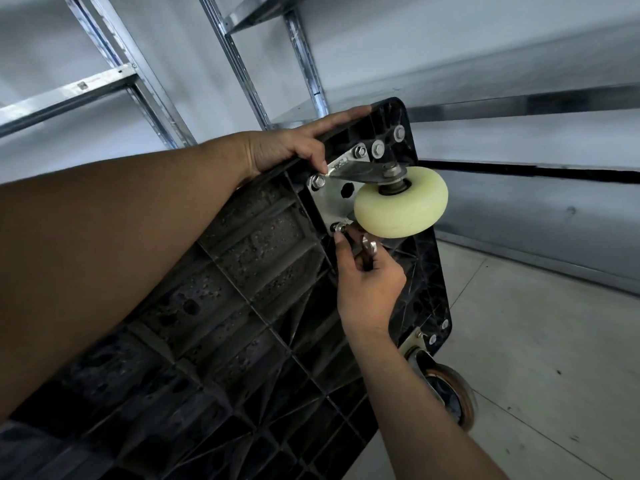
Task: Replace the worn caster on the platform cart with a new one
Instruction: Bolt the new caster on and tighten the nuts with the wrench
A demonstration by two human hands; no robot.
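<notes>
The black platform cart [242, 289] stands tipped up with its ribbed underside facing me. A caster with a pale yellow wheel [401, 202] sits on its silver mounting plate [329, 202] near the cart's top corner. My left hand [294, 147] grips the cart's upper edge, thumb pressed on the plate beside a bolt [318, 181]. My right hand [367, 282] holds a metal wrench [369, 247] in curled fingers, and its fingertips touch the lower bolt [341, 228] of the plate. A worn caster with a dark, orange-rimmed wheel [450, 393] hangs at the cart's lower corner.
Metal shelving uprights [242, 60] and shelf beams [65, 95] stand behind the cart against a pale wall. A grey tiled floor [554, 358] spreads out at the lower right.
</notes>
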